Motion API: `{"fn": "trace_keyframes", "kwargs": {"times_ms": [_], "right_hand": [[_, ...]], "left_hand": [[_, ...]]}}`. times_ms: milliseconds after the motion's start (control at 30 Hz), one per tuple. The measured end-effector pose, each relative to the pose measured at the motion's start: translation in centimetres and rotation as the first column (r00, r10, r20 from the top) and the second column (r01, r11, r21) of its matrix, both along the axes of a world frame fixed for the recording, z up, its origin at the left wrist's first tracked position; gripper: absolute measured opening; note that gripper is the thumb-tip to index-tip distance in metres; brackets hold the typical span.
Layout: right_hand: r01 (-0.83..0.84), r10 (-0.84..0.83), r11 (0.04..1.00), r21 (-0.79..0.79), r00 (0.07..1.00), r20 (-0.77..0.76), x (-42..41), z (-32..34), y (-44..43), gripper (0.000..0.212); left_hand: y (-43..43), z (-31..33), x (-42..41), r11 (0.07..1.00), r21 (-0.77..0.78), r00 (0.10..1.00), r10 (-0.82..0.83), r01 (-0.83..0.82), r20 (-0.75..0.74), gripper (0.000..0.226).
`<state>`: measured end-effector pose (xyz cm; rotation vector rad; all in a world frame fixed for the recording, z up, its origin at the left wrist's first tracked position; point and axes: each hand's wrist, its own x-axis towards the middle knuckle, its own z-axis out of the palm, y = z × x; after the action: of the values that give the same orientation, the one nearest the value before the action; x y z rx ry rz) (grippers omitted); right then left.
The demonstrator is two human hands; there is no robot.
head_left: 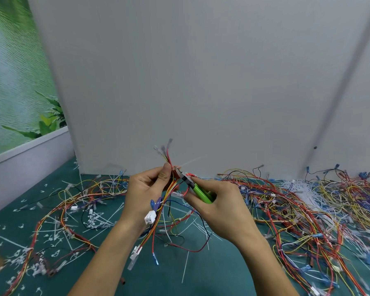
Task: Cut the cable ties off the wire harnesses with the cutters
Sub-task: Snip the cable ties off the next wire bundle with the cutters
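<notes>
Over the teal counter [179,278], just in front of the grey wall panel [201,82], my left hand [150,189] pinches a wire harness [170,190] between thumb and curled fingers. Its terminal ends fan up above my thumb. Its wires hang down past my wrist, with a white connector [150,217] dangling beside it.

My right hand [220,201] is curled round the green-handled cutters [201,192]. Their dark nose meets the harness just beside my left thumb, and I cannot tell whether the blades are closed. A pale cable tie [190,162] sticks out from the harness at that spot, pointing up and to the right; it is blurred.

More loose wires and long white ties lie on the counter beneath my hands. To my right, a dense heap of harnesses [308,210] in red, yellow, blue and black runs along the foot of the wall, with a sheaf of white ties [295,186] lying in it. To my left, fewer harnesses [73,206] sprawl among many snipped tie pieces [51,238]. A leafy green poster [19,82] covers the far left wall.
</notes>
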<state>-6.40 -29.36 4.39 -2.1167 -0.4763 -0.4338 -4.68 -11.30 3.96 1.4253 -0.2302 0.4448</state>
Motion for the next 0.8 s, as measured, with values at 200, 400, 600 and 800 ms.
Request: {"fn": "trace_keyframes", "kwargs": {"times_ms": [200,400,600,800], "right_hand": [[-0.048,0.063,0.993,0.111,0.989,-0.132,-0.1,-0.1,0.3,0.016],[-0.035,0.041,0.999,0.034,0.984,-0.174,-0.3,-0.5,1.2,0.031],[-0.015,0.019,0.999,0.029,0.988,-0.154,-0.6,-0.5,1.9,0.040],[0.000,0.009,0.999,0.052,0.985,-0.175,-0.8,-0.7,2.6,0.048]], "left_hand": [[0.5,-0.1,0.5,0.997,-0.044,0.997,-0.069,0.068,-0.025,0.015],[0.4,-0.4,0.7,0.999,-0.002,0.999,-0.035,0.035,-0.014,0.020],[-0.2,-0.8,0.6,0.998,0.038,0.997,-0.046,0.048,-0.058,0.024],[0.1,-0.8,0.6,0.999,0.048,0.995,-0.009,0.014,-0.095,0.016]]}}
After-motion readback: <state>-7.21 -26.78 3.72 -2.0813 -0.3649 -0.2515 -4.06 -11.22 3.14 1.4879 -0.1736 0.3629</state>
